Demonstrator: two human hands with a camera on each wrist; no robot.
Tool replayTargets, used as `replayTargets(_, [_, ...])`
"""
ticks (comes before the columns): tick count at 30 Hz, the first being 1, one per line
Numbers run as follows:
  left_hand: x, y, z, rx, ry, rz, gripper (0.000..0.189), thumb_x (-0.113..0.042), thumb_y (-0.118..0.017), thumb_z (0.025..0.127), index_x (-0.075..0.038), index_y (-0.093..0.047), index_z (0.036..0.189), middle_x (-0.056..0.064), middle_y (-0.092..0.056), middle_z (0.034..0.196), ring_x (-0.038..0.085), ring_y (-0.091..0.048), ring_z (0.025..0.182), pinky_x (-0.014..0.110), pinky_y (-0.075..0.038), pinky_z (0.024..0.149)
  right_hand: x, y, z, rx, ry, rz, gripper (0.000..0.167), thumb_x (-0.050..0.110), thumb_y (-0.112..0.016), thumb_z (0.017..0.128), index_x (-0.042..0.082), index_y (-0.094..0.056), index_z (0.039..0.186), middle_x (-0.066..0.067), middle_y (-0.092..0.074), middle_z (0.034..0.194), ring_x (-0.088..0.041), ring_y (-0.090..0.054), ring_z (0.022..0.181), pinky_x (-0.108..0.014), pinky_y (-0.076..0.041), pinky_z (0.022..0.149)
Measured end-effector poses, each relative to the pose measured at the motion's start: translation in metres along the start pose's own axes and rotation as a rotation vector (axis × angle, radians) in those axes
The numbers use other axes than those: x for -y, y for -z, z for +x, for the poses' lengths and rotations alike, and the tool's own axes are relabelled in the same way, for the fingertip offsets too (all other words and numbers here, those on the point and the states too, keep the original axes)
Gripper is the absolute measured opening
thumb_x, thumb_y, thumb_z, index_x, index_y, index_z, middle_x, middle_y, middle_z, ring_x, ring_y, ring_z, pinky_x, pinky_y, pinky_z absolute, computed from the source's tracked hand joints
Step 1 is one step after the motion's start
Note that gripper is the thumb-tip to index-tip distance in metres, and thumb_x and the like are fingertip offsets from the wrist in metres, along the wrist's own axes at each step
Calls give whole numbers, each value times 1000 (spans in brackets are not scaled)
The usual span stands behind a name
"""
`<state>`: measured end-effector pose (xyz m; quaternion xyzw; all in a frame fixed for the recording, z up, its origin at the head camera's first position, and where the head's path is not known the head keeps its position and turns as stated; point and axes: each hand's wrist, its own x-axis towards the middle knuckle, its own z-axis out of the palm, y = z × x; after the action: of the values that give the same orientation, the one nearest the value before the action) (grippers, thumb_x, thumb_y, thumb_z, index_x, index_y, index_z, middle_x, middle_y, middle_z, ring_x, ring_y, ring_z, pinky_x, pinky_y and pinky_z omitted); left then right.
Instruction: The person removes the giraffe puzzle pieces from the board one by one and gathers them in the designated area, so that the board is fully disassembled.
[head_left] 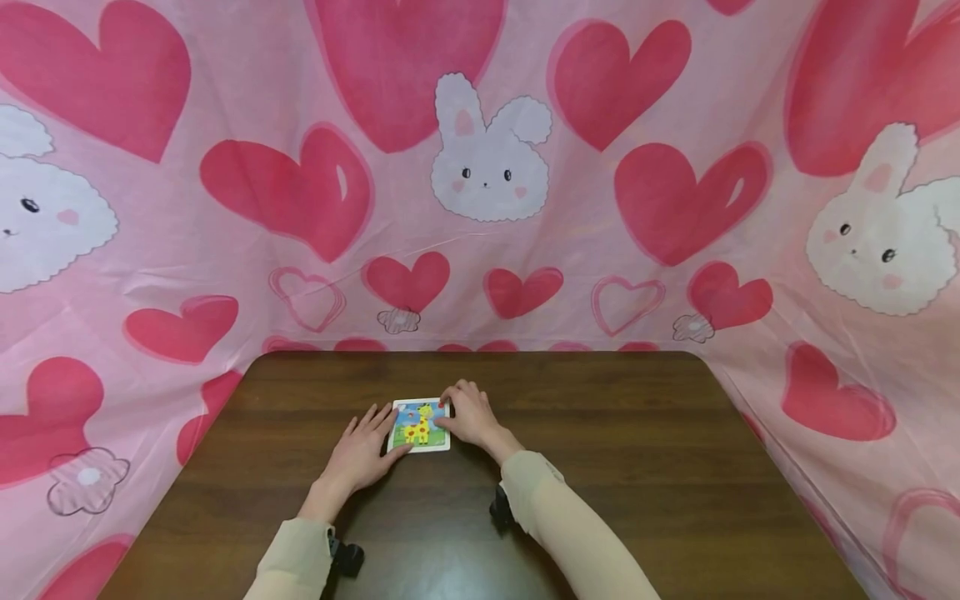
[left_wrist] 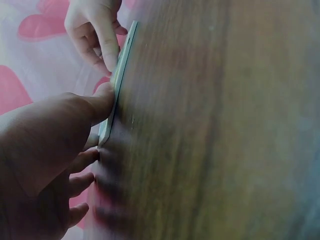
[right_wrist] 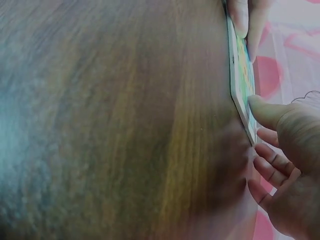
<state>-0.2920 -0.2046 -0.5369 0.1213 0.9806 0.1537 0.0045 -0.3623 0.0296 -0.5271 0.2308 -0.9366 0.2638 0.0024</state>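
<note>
A small square board with a white border and a giraffe picture (head_left: 422, 427) lies on the table; its thin edge shows in both wrist views. My left hand (head_left: 362, 454) rests at its left side, fingers spread and fairly straight, thumb on the near border. At the far right corner my right hand (head_left: 471, 417) holds the board, its thumb over the picture and its bent fingers around the corner. In the right wrist view, the right thumb (right_wrist: 270, 112) lies on the board's face. Whether a separate piece sits under the right fingers cannot be told.
The brown wooden table (head_left: 600, 483) extends around the board, its far edge against a pink cloth (head_left: 585, 217) printed with hearts and rabbits. A dark wrist camera (head_left: 347, 558) sits at the left cuff, another dark camera (head_left: 501, 508) at the right.
</note>
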Motion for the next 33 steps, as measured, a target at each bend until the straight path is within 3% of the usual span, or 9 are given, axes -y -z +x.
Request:
replayTargets(17, [-5, 0, 5, 3, 4, -11, 87, -56, -69, 104, 4, -47, 163, 25, -43, 174, 47, -38, 164, 73, -28, 132, 4, -7, 0, -17, -39, 54, 38, 27, -84, 99, 4, -67, 126, -12, -62, 122, -32, -56, 118, -47, -44, 99])
replayTargets(27, [-8, -5, 9, -9, -27, -47, 77, -55, -70, 104, -13, -51, 165, 25, -39, 176, 48, -35, 165, 76, -24, 132, 3, -10, 2, -18, -48, 56, 40, 27, -84, 99, 3, -66, 126, -12, -61, 125, -32, -55, 121, -47, -45, 103])
replayTargets(33, [-9, -7, 10, -6, -17, -47, 74, -55, -68, 105, -16, -51, 166, 24, -37, 177, 48, -34, 166, 76, -24, 132, 1, -10, 2, -19, -38, 66, 39, 28, -84, 100, 3, -66, 126, -12, -61, 124, -32, -55, 120, -47, -45, 102])
